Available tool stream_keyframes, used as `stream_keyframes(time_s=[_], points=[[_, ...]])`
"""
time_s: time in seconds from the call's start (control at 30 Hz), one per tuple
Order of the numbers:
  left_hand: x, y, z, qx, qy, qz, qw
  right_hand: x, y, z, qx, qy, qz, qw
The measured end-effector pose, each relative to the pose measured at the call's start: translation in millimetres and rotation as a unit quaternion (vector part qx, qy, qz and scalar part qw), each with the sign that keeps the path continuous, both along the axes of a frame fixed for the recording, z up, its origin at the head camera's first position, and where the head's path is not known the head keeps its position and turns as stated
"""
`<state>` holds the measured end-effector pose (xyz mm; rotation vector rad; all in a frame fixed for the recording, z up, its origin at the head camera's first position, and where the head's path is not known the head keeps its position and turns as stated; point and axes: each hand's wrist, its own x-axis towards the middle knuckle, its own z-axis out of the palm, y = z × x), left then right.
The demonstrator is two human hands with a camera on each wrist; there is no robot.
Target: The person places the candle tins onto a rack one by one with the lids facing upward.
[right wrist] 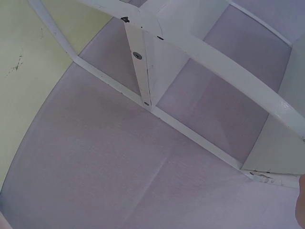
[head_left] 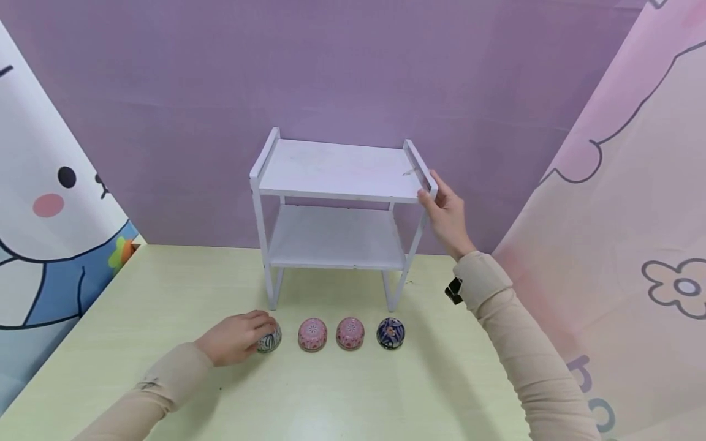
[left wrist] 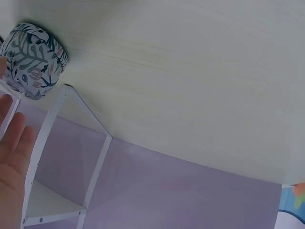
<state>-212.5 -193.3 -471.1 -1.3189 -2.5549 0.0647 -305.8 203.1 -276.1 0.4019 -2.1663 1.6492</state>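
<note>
Tilt threatens if your right hand (head_left: 449, 218), gripping the white painted two-tier shelf (head_left: 336, 236), tugs; your left hand (head_left: 238, 337) — pinching, I can't tell — could, if loose, fumble the round white leaf-patterned tin (head_left: 270, 341).

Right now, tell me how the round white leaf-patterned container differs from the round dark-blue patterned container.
The round white leaf-patterned container has a pale ground with grey-green sprigs; the round dark-blue patterned container is dark with an orange accent. In the head view, the white one is partly covered by the left hand, while the blue one is untouched and uncovered. Both are round and patterned.
</note>
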Motion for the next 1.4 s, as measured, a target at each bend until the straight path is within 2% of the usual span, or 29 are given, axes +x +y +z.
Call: stream_keyframes(time_s=[0.13,0.37,0.53,0.77,1.0,1.23,1.4], points=[[-2.7,1.5,-6.5,-0.035,0.029,-0.012,0.9989,1.0,0,0.4,-0.003,0.000,0.003,1.0000],[-5.1,5.2,-13.0,-0.068,0.048,-0.018,0.9964,2.1,0,1.1,-0.005,-0.003,0.002,1.0000],[-7.9,8.4,-18.0,-0.076,0.047,-0.018,0.9958,2.1,0,0.7,-0.003,-0.006,0.000,1.0000],[-10.7,11.5,-22.4,-0.089,0.026,-0.013,0.9956,2.9,-1,0.6,-0.005,-0.011,-0.002,0.9999],[-11.6,14.4,-21.0,-0.109,0.055,-0.015,0.9925,3.0,-1,1.0,-0.005,-0.006,0.001,1.0000],[-10.6,19.8,-17.7,-0.154,0.077,0.004,0.9850,0.8,0,-0.3,-0.007,-0.004,0.003,1.0000],[-11.6,20.0,-20.3,-0.151,0.094,0.000,0.9841,-0.2,0,-1.2,-0.003,-0.004,0.000,1.0000]])
